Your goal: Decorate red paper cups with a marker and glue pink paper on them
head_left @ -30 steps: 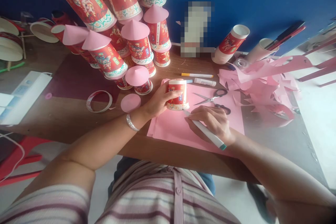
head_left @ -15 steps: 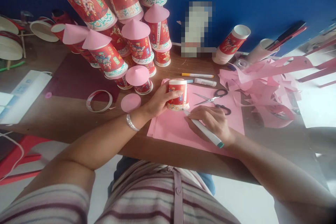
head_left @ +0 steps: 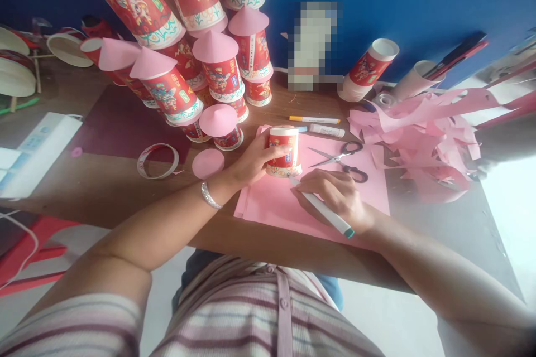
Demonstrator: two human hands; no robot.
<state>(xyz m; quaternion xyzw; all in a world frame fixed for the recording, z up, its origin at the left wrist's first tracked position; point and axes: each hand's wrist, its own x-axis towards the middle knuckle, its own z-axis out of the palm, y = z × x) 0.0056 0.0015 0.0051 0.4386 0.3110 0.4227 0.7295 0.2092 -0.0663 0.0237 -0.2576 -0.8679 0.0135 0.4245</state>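
My left hand (head_left: 256,156) is wrapped round the left side of a red paper cup (head_left: 283,152) with a white rim, thumb across its front. Orange marks run along the pale band at the cup's lower edge. In my right hand (head_left: 335,192) is a white marker (head_left: 329,215) with a green end, held like a pen. Its tip lies at or just below the cup's bottom edge; contact I cannot tell. Beneath both hands lie pink paper sheets (head_left: 272,201). Open scissors (head_left: 337,159) rest on them, right of the cup.
Stacked red cups with pink paper cones (head_left: 215,47) stand at the back left. Behind the sheets lie a yellow-capped marker (head_left: 314,120) and a glue stick (head_left: 326,130). Pink scraps (head_left: 431,139) heap at right. A tape roll (head_left: 158,161) and pink disc (head_left: 208,164) lie at left.
The marker's tip has shifted very slightly down and left, away from the cup's lower edge. The left hand and cup have stayed almost still.
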